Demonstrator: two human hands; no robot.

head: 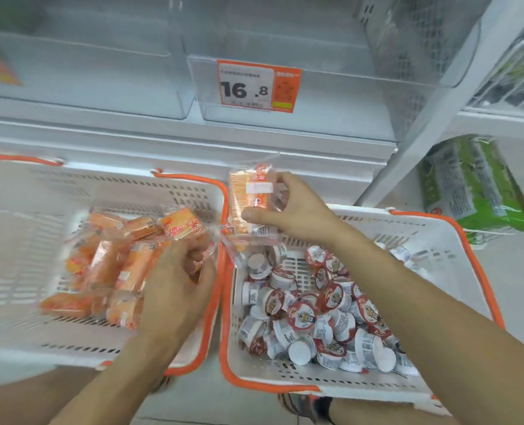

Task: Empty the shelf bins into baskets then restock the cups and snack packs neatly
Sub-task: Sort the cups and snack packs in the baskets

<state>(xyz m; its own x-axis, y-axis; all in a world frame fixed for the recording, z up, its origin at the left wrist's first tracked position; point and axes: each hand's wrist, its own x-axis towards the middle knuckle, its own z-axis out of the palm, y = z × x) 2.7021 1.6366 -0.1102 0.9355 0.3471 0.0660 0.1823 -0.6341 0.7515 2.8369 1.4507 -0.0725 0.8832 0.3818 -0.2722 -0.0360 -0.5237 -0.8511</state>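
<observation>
Two white baskets with orange rims stand side by side below the shelf. The left basket [18, 228] holds several orange snack packs [107, 265]. The right basket [432, 250] is filled with several small red-lidded cups [310, 314]. My right hand [297, 207] pinches one orange snack pack [248, 191] upright in the air, between the two baskets and just below the shelf. My left hand [178, 280] is down in the left basket, its fingers curled round another snack pack at the basket's right side. Two clear shelf bins [316, 96] above look bare.
An orange price tag [256, 85] reading 16.8 hangs on the front of the right bin. A white shelf ledge [193, 142] runs above the baskets. Green packages [472, 185] sit on a low rack at the right. A white upright post [423, 124] slants beside them.
</observation>
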